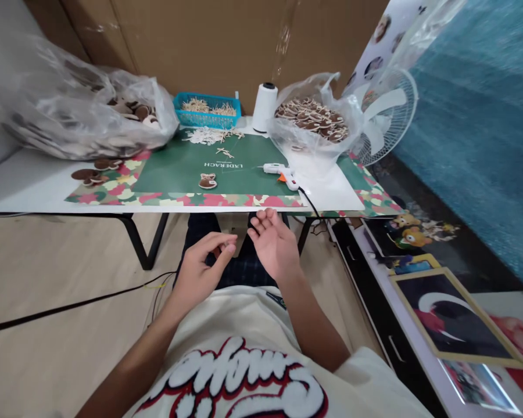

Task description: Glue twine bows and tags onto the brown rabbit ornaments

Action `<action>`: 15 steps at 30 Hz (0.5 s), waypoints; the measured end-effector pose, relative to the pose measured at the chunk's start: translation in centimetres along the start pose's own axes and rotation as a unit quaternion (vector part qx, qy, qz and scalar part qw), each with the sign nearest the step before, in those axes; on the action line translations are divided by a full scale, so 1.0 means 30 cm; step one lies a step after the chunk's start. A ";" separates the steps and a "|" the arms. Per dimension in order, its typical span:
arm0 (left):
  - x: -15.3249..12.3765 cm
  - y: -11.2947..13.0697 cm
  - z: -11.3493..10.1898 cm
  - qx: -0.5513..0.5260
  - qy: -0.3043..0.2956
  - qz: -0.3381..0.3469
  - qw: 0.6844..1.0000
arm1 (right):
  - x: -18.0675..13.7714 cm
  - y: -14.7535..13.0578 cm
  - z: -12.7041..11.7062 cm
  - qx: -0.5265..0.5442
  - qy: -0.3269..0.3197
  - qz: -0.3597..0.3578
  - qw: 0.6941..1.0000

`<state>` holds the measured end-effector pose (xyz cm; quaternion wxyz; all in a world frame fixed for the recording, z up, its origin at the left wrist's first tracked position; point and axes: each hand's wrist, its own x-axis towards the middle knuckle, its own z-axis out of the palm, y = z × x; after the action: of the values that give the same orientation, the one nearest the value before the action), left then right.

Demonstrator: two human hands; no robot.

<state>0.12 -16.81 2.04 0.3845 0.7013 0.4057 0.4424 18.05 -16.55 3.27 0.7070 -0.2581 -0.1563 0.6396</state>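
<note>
My left hand (204, 264) is in front of the table edge above my lap. Its thumb and forefinger curve toward each other with a small gap between the tips, and I see nothing held there. My right hand (273, 241) is beside it, palm up, with the fingers loosely bent and nothing in the palm. On the green mat (169, 171) beyond them lies a brown felt piece with a cream bow and a small white label (208, 181). A white hot glue gun (283, 174) with an orange trigger rests to its right.
Behind stand a blue basket (207, 119) of twine bows, a white thread cone (265, 107) and a bag of brown pieces (314, 122). Another plastic bag (91, 128) is at left, with loose brown ovals (87, 174) nearby. White labels (203, 135) lie in a pile. A fan (387, 116) stands right.
</note>
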 end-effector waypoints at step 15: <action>0.063 0.062 0.042 -0.180 0.073 -0.055 0.979 | -0.083 0.104 0.072 -0.183 -0.143 -0.073 0.970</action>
<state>2.23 -16.02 3.90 0.4980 0.5628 0.3842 0.5362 13.96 -18.51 3.54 0.6631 -0.2770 -0.3883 0.5769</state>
